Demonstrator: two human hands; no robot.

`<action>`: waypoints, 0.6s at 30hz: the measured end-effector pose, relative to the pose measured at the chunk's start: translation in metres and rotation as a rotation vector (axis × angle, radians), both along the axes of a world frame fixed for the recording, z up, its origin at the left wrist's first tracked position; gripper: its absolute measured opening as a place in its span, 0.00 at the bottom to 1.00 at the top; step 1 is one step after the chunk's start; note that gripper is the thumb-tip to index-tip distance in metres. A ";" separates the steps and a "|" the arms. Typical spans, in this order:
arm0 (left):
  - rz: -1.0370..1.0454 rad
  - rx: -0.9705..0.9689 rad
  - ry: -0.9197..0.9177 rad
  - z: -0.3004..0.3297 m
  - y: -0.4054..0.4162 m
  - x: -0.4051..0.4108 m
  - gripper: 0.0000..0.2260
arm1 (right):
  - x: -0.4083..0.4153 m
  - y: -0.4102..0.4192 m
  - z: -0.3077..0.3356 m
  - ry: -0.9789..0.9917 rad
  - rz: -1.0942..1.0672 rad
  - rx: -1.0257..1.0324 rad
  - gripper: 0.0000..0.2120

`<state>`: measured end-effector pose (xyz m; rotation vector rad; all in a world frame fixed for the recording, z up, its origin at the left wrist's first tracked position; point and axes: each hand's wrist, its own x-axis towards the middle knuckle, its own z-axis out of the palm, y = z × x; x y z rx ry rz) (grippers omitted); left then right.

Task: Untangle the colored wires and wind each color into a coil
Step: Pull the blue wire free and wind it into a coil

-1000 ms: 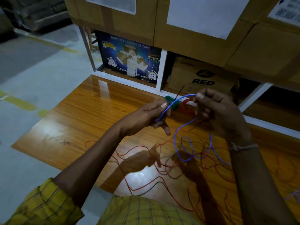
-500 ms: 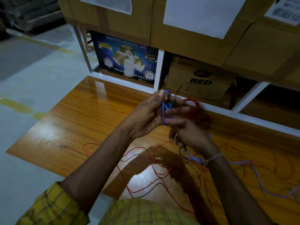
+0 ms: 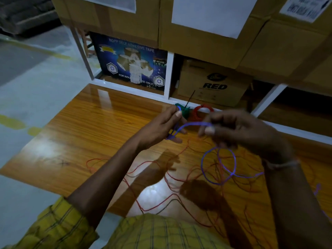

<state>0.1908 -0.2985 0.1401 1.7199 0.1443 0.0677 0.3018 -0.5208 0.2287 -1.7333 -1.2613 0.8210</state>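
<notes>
A blue wire (image 3: 218,165) runs between both hands above the wooden table (image 3: 93,126). My left hand (image 3: 161,127) holds a small blue coil wound round its fingers. My right hand (image 3: 239,130) pinches the same blue wire a short way to the right, and the rest hangs below it in loose loops. Tangled red wires (image 3: 172,178) and thin dark ones lie spread on the table under my arms. A green coil (image 3: 182,109) and a red coil (image 3: 202,111) sit at the table's far edge, behind my hands.
A white shelf frame (image 3: 169,76) stands right behind the table, holding a blue tape carton (image 3: 131,60) and a brown box (image 3: 213,83) marked RED. Large cardboard boxes (image 3: 206,24) sit above. Grey floor with yellow marks lies to the left.
My right hand has risen from below my left hand and moved to the right, drawing out a length of blue wire. The hanging blue loops have shifted under it.
</notes>
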 end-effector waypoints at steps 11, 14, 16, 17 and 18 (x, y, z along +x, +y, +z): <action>-0.155 -0.641 0.027 0.003 -0.032 -0.024 0.08 | 0.030 0.031 -0.077 0.034 -0.571 0.268 0.11; -0.095 -0.792 -0.002 -0.001 -0.034 -0.025 0.12 | 0.028 0.029 -0.101 -0.022 -0.671 0.242 0.09; -0.070 -0.830 -0.027 -0.001 -0.036 -0.025 0.14 | 0.026 0.024 -0.116 -0.008 -0.682 0.200 0.10; -0.074 -0.843 -0.041 0.001 -0.037 -0.026 0.15 | 0.022 0.021 -0.122 0.000 -0.656 0.162 0.10; -0.083 -0.856 -0.055 0.005 -0.038 -0.027 0.16 | 0.017 0.019 -0.127 0.007 -0.616 0.111 0.11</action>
